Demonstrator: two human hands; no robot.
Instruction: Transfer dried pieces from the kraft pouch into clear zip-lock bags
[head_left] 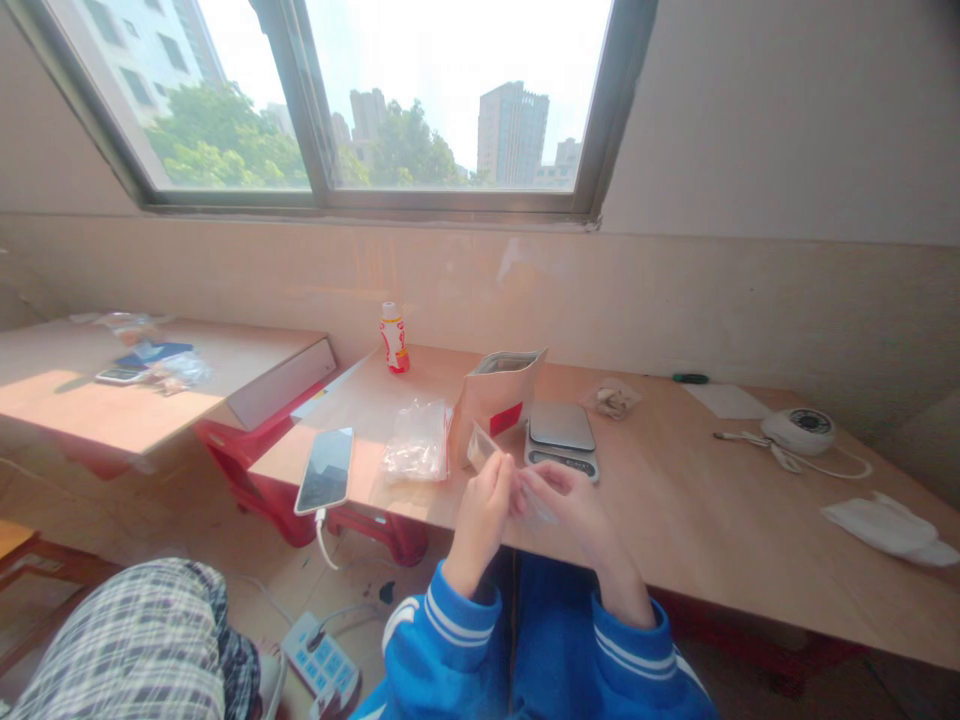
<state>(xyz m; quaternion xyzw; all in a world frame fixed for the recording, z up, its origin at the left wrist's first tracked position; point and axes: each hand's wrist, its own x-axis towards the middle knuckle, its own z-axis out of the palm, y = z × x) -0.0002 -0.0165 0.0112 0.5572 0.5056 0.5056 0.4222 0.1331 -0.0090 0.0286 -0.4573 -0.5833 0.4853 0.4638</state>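
My left hand (482, 512) and my right hand (571, 508) meet just above the near edge of the wooden table (675, 500). Both pinch a small clear plastic bag (480, 447) that sticks up between them; what is in it I cannot make out. Right behind my hands stands a small digital scale (561, 438) with a bare silver platform. An open kraft paper pouch (499, 397) with a red label stands to the scale's left. A pile of clear small bags (418, 442) lies left of the pouch.
A phone (326, 470) lies at the table's left edge, its cable running down to a power strip (322, 660) on the floor. A small drink bottle (394, 339) stands at the back. A white round device (799, 428) and white cloth (885, 525) lie right. Another person's plaid-clad leg (142, 640) is lower left.
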